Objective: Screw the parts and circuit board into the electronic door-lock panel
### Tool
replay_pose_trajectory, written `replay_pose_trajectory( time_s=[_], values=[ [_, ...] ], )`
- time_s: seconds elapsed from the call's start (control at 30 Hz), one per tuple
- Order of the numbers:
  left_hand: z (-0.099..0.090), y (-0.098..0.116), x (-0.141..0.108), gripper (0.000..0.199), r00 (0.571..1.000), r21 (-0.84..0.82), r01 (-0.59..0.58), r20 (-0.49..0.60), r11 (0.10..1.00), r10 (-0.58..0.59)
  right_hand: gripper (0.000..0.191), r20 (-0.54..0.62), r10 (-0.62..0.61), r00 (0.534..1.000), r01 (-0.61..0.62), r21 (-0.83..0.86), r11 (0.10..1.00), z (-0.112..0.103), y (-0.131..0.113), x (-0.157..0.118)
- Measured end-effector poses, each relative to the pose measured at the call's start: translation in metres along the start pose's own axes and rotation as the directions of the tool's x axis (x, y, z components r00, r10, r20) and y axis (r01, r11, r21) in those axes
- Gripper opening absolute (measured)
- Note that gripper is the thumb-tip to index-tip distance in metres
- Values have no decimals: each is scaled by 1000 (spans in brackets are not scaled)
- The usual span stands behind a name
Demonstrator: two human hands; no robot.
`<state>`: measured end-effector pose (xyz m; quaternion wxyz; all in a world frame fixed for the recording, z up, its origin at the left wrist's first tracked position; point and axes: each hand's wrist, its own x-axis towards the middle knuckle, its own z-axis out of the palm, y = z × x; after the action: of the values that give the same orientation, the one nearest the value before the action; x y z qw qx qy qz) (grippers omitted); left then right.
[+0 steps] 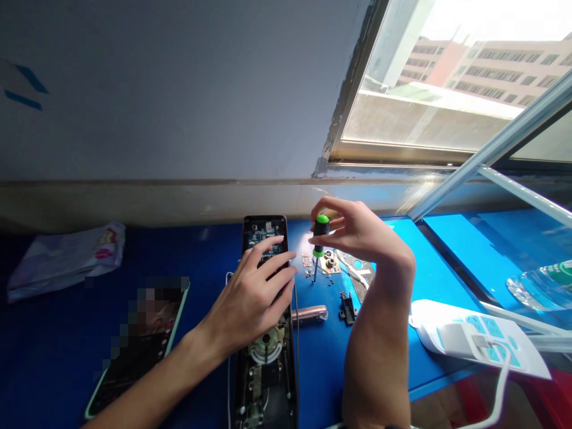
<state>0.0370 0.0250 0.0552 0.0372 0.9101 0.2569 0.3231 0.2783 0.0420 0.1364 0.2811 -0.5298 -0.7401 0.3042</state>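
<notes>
My right hand [344,223] grips a screwdriver [320,235] with a black and green handle. Its shaft points down, with the tip among small screws [309,273] on the blue table. Spread over a long black device with its casing off [263,381] is my left hand [263,283], its fingers apart. A blue-green circuit board [257,231] shows at the far end of the device, and a round metal mechanism [267,345] shows nearer to me. The hand hides the device's middle. Whether the fingertips press on it I cannot tell.
Beside the device lie a copper-coloured cylinder [310,314], a black plastic part [347,310] and loose metal parts [329,262]. A phone [143,345] and a plastic packet [67,259] are at left. At right are a power strip [478,339], a bottle [540,286] and metal bars [473,155].
</notes>
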Motion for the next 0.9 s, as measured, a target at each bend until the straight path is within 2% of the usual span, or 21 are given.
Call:
replay_pose_trajectory(
  time_s=[0.13, 0.33, 0.47, 0.63, 0.73, 0.9],
  values=[
    [-2, -3, -3, 24, 1000, -52, -15, -20, 999, 14, 22, -39, -7, 999, 7, -9, 1000, -2, -7, -5],
    [-6, -5, -5, 21, 999, -131, -30, -18, 991, 27, 27, -214, -94, 972, 115, 88, 989, -3, -26, -18],
    [-5, -6, -6, 21, 1000, -148, -8, -21, 989, 5, 32, -408, -162, 898, 238, 142, 961, -1, -34, -23],
    [-1, -6, -8, 23, 999, -186, 16, -29, 982, -22, 30, -579, -210, 788, 360, 157, 920, 2, -41, -25],
    [0, -5, -7, 21, 999, -207, -9, -53, 978, -2, 29, -628, -236, 741, 417, 155, 896, 4, -41, -24],
    [-2, -6, -4, 11, 995, -228, -25, -98, 973, 3, 29, -658, -275, 701, 460, 122, 879, 4, -38, -21]
  ],
)
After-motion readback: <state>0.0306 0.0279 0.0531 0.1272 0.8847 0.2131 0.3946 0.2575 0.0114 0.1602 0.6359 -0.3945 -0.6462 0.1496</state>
